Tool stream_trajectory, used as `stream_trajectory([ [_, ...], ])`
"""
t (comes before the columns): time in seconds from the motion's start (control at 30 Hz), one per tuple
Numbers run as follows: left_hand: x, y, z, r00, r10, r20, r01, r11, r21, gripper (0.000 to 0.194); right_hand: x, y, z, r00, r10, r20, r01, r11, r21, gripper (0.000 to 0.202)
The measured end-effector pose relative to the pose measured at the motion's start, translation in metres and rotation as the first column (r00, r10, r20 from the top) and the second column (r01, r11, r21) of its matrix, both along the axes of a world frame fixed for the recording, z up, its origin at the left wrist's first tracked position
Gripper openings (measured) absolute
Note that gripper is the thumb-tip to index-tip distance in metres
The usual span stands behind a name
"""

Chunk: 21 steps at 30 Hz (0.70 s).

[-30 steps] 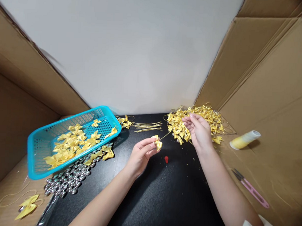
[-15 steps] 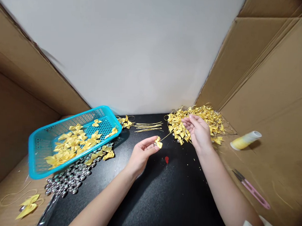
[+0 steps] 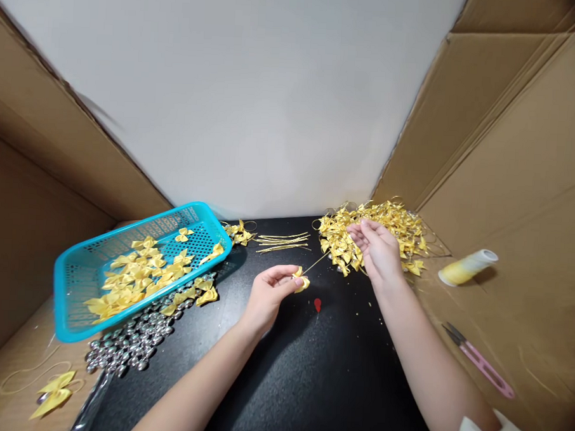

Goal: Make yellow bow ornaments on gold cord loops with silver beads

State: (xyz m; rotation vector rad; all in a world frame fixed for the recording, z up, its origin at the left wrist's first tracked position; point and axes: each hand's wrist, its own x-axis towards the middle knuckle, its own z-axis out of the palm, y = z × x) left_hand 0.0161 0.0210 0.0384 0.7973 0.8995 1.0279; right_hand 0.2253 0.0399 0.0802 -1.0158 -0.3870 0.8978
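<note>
Over the middle of the black work surface, my left hand [image 3: 273, 292] pinches a small yellow ribbon bow [image 3: 303, 284] between thumb and fingers. From the bow a thin gold cord [image 3: 318, 262] runs taut up to the right, toward my right hand [image 3: 380, 250]. The thumb and forefinger of that hand are closed on the cord; its far end is lost against a heap of finished-looking yellow bows with cord loops [image 3: 346, 250] behind. A red pin-like piece [image 3: 317, 304] lies on the surface just below the bow.
At left stands a turquoise basket [image 3: 62, 294] holding loose yellow bows. Silver bells or beads [image 3: 134, 342] are heaped along its near side. Several gold cord lengths [image 3: 282, 242] lie at the back. A thread spool [image 3: 469, 268] and pink-handled snips [image 3: 483, 364] sit right, beside cardboard walls.
My left hand has lowered slightly and turned the bow, and the silver bead seen on it is now hidden. My right hand has barely moved.
</note>
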Motion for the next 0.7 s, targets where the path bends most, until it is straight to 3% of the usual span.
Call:
stream_trajectory([
  [0.13,0.002,-0.006,0.005,0.999,-0.026,-0.019,0.027,0.998,0.059,0.033,0.005,0.005,-0.007,1.0,-0.012,0.007,0.012,1.0,-0.014,0.016],
  [0.2,0.001,-0.009,0.011,0.994,-0.039,-0.098,0.06,0.975,0.215,0.025,0.007,0.006,-0.01,1.0,0.0,0.016,0.0,1.0,-0.023,0.017],
  [0.23,-0.001,-0.011,0.015,0.983,-0.036,-0.178,0.097,0.933,0.346,0.018,0.008,0.007,-0.011,1.0,0.01,0.022,-0.01,1.0,-0.028,0.017],
  [0.27,-0.003,-0.013,0.019,0.961,-0.017,-0.276,0.157,0.855,0.494,0.011,0.009,0.007,-0.012,0.999,0.024,0.031,-0.023,0.999,-0.034,0.017],
  [0.3,-0.005,-0.015,0.023,0.927,0.023,-0.375,0.238,0.736,0.634,0.005,0.009,0.007,-0.013,0.998,0.043,0.042,-0.041,0.998,-0.042,0.016],
  [0.37,-0.011,-0.023,0.029,0.842,0.135,-0.523,0.426,0.428,0.797,0.01,0.004,0.006,-0.016,0.992,0.105,0.07,-0.1,0.993,-0.069,0.014],
  [0.43,-0.016,-0.034,0.029,0.748,0.242,-0.618,0.601,0.148,0.785,0.016,-0.005,0.006,-0.021,0.972,0.21,0.108,-0.197,0.973,-0.116,0.011],
  [0.5,-0.022,-0.048,0.022,0.613,0.325,-0.721,0.763,-0.003,0.647,0.021,-0.02,0.006,-0.029,0.925,0.348,0.154,-0.319,0.93,-0.184,0.011],
  [0.57,-0.027,-0.06,0.011,0.459,0.378,-0.804,0.877,-0.05,0.478,0.024,-0.037,0.009,-0.04,0.852,0.483,0.203,-0.427,0.865,-0.264,0.013],
  [0.7,-0.038,-0.072,-0.012,0.229,0.417,-0.879,0.968,0.0,0.252,0.017,-0.064,0.02,-0.062,0.692,0.638,0.338,-0.495,0.76,-0.421,0.016],
])
